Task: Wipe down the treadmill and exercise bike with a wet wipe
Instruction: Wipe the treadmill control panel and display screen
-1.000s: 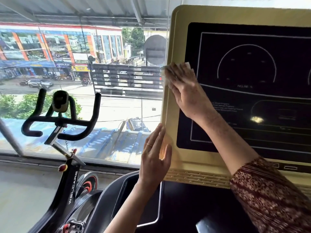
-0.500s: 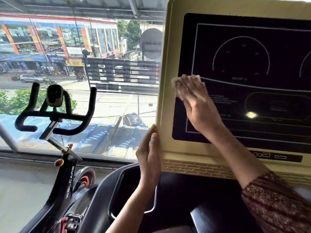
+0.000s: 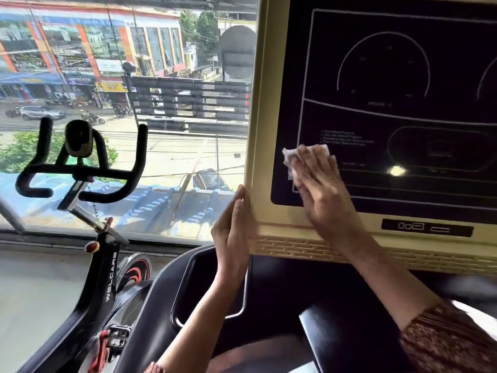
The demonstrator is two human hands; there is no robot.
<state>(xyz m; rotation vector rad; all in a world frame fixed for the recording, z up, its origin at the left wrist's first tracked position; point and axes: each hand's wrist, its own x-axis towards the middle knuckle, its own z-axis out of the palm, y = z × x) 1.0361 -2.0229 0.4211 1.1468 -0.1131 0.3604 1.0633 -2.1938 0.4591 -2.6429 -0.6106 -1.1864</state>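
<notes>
Wet wipe (image 3: 290,157) lying flat under your right hand (image 3: 321,192), fingers (image 3: 313,164) straight, pressing it onto lower-left corner of treadmill screen (image 3: 403,76). Your left hand (image 3: 232,232), fingers straight, bracing beige frame (image 3: 262,117) at its left edge. You are wiping treadmill; exercise bike (image 3: 105,270) waiting at left, likely not yet done. Next move calling for rightward sweep across dark panel under even pressure. Screen's right part cut off; printed text blurring; wipe mostly hidden under fingers.

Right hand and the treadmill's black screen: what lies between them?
A white wet wipe, pressed by the right hand against the black screen at its lower left corner, in the head view.
</notes>
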